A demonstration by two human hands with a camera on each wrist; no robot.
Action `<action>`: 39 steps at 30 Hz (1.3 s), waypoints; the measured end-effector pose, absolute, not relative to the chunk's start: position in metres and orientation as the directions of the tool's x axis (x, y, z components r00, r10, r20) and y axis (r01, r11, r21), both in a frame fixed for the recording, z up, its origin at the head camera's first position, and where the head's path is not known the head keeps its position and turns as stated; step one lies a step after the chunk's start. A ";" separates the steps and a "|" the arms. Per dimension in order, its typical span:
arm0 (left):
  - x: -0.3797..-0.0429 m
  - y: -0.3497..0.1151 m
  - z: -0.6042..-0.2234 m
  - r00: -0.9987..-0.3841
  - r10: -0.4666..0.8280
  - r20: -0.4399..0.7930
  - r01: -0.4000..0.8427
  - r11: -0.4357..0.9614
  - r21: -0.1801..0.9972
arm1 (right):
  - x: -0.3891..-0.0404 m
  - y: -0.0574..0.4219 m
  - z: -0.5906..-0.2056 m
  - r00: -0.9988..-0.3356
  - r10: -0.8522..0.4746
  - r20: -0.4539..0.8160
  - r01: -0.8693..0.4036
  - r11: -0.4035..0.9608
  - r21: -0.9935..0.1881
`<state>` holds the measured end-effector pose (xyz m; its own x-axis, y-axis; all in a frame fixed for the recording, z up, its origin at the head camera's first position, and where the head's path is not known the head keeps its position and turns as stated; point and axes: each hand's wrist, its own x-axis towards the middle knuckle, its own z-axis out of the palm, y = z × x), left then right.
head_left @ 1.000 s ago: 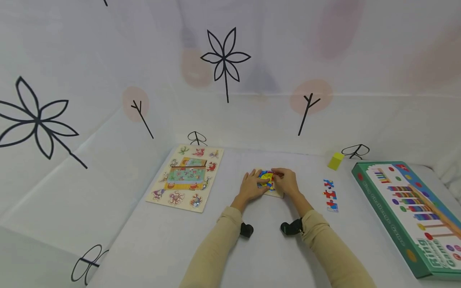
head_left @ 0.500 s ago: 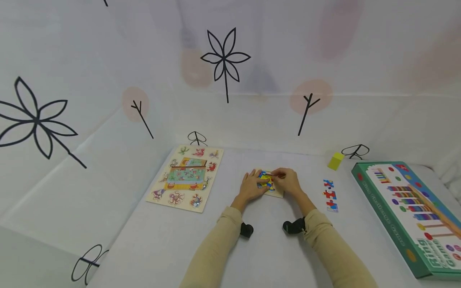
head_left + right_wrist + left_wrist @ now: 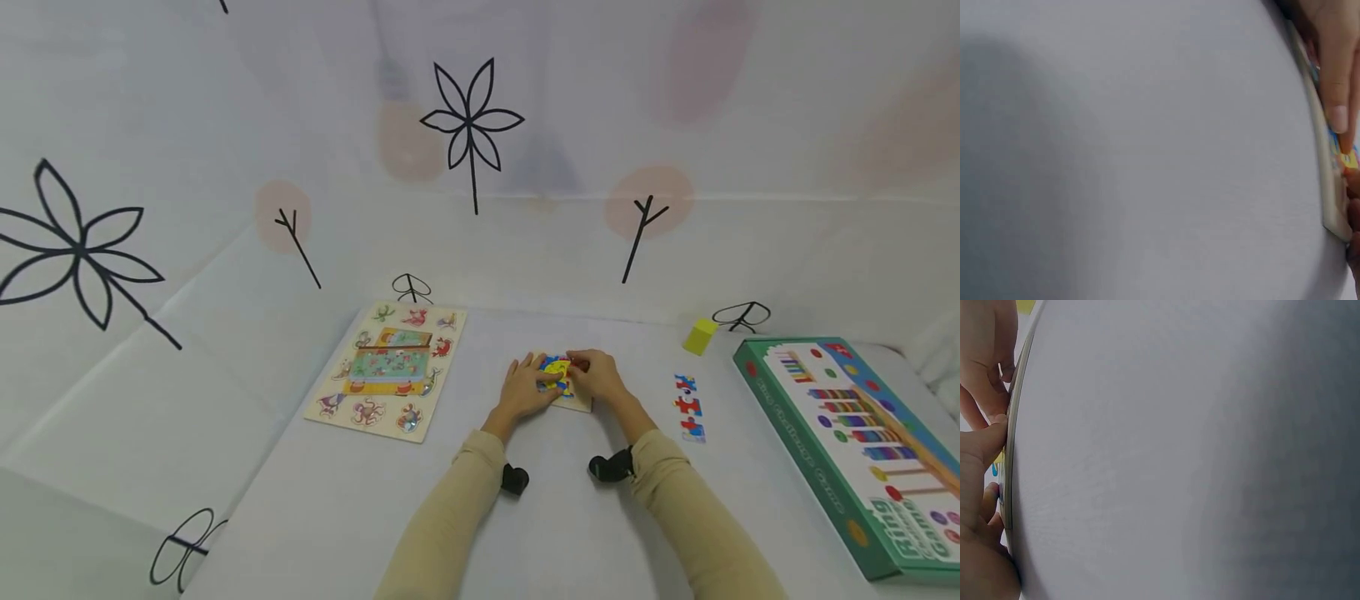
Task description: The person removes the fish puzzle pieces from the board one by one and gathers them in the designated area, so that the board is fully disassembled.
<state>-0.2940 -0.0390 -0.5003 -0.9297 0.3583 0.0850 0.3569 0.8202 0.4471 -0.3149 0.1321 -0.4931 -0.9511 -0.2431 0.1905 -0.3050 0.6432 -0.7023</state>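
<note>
Left grip: fingers extended; right grip: fingers bent, can't tell if pinching | bench: below both | green box: well right | animal board: left | small puzzle: under both | loose pieces: near right grip

The puzzle board sits on the bench near the middle of the frame; the left hand is on its left part and the right hand is at its right part; well apart on the left lies the picture board; right of the hands, puzzle pieces lie in a line up and down the frame; behind them is a block; the box lies at the lower right; behind everything hangs the cloth.
</note>
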 end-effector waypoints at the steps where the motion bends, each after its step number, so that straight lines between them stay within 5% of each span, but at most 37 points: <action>1: -0.294 -0.039 -0.501 -0.929 0.359 0.085 0.357 0.818 0.450 | -0.316 0.133 -0.493 -0.949 -0.263 0.176 -0.308 0.647 -0.697; 13: -0.293 -0.038 -0.500 -0.926 0.364 0.100 0.369 0.816 0.445 | -0.313 0.137 -0.498 -0.934 -0.263 0.240 -0.355 0.638 -0.684; 24: -0.295 -0.040 -0.499 -0.928 0.361 0.090 0.361 0.816 0.451 | -0.315 0.137 -0.487 -0.929 -0.338 0.153 -0.344 0.629 -0.697; 39: -0.293 -0.039 -0.498 -0.929 0.363 0.077 0.357 0.818 0.451 | -0.304 0.145 -0.485 -0.965 -0.164 0.206 -0.263 0.577 -0.773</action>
